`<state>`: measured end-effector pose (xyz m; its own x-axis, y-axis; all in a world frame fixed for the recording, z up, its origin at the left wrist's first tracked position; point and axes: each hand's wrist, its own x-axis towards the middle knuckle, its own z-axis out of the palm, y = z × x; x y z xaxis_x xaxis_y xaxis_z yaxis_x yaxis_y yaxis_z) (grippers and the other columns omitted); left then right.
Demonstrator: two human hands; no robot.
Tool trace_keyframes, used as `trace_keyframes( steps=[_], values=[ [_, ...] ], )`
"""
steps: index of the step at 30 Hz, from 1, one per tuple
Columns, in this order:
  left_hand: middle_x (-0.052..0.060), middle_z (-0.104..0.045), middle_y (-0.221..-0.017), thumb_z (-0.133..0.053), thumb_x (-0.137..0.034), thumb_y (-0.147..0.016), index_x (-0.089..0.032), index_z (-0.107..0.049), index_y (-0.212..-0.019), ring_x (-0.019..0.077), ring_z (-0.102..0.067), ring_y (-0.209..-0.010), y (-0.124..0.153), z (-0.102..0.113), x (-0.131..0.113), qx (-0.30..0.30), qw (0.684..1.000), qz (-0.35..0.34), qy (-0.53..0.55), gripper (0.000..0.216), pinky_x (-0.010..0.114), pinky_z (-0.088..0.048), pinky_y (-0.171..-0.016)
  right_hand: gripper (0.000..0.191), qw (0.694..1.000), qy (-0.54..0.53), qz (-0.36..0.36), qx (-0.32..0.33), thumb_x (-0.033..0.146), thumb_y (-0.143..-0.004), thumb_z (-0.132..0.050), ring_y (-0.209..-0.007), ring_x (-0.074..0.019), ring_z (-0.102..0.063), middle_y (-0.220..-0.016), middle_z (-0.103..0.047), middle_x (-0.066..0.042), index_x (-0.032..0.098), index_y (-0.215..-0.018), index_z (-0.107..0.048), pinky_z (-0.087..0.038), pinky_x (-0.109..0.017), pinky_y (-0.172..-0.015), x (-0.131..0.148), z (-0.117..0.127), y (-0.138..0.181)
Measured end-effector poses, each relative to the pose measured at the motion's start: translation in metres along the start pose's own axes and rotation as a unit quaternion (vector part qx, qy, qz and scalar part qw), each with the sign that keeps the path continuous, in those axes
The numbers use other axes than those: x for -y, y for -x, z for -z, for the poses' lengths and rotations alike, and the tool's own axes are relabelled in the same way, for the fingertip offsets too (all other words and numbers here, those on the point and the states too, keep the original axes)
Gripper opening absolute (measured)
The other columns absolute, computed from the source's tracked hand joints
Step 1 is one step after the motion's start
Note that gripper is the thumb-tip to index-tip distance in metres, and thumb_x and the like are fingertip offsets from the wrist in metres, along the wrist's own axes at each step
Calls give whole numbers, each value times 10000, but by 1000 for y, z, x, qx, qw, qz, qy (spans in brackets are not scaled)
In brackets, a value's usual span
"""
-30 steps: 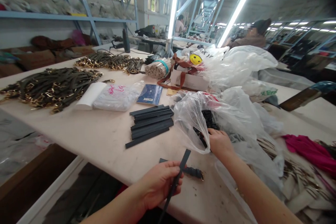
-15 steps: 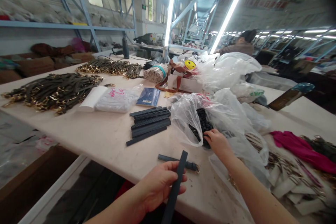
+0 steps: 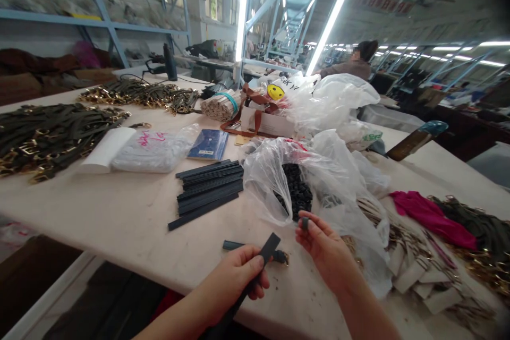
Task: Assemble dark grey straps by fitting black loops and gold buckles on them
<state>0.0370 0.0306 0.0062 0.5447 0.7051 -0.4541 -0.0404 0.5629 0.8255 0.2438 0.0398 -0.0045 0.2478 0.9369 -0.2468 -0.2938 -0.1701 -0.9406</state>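
Note:
My left hand (image 3: pixel 247 271) is closed around a dark flat strap (image 3: pixel 270 247), whose lower end runs down toward the table's front edge. Between the thumb and fingers of my right hand (image 3: pixel 321 239) is a small dark strap loop (image 3: pixel 305 223). That hand is just in front of a clear plastic bag (image 3: pixel 265 180) full of similar black loops (image 3: pixel 297 186). Behind my left hand a short dark strap with a gold clasp (image 3: pixel 282 257) lies on the table, partly covered by the hand. A stack of dark strips (image 3: pixel 211 186) lies farther back to the left.
Bundles of straps with gold hardware (image 3: pixel 59 133) cover the table's left. A blue booklet (image 3: pixel 207 144) and a packet in clear plastic (image 3: pixel 149 150) lie mid-table. At right are a magenta cloth (image 3: pixel 432 218) and pale straps (image 3: pixel 422 276). A person (image 3: pixel 354 64) is in the background.
My right hand has come out of the bag's opening toward me, now pinching a small loop. My left hand keeps the strap, its upper end tilted more to the right. The view has shifted right.

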Motion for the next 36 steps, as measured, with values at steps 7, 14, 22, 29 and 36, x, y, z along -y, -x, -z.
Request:
trace_keyframes(
  steps=[7,14,22,29,36],
  values=[
    [-19,-514,-551,-417,-369,-802,-143,-513,-753,90,-460,-459,-15,-1,-4,-16,983,-28,-181,251,193,-352,-469,335,992,-60,-98,48,339,-677,-706,-570,-83,-521,-763,-663,-23,181,-970,-667,-435,-210,-557,-24,-27,32],
    [-13,-560,-585,-389,-337,-828,-165,-554,-720,118,-503,-532,-6,4,1,-30,934,-68,-350,262,200,-345,-519,365,991,24,-92,90,362,-681,-687,-751,-150,-580,-986,-676,-49,241,-1024,-656,-454,-302,-726,-24,-19,42],
    [-21,-526,-518,-427,-261,-800,-183,-581,-621,119,-426,-486,8,-3,-3,-9,892,-98,-441,249,217,-236,-481,291,992,93,-2,83,393,-671,-687,-601,-144,-555,-793,-678,-33,198,-884,-651,-450,-289,-593,-49,-15,55],
    [-8,-543,-547,-460,-239,-774,-191,-622,-613,134,-453,-524,15,-4,3,-4,873,-106,-476,233,223,-245,-517,242,989,75,-75,104,317,-590,-719,-471,-112,-501,-469,-560,55,183,-738,-582,-389,-239,-518,-50,-23,71],
    [-23,-551,-622,-417,-296,-815,-200,-588,-964,126,-516,-513,24,-11,10,69,931,-10,-357,246,201,-361,-516,345,995,16,-70,74,425,-583,-724,-458,-107,-500,-484,-547,56,175,-774,-583,-379,-237,-512,-52,-20,78]
  ],
)
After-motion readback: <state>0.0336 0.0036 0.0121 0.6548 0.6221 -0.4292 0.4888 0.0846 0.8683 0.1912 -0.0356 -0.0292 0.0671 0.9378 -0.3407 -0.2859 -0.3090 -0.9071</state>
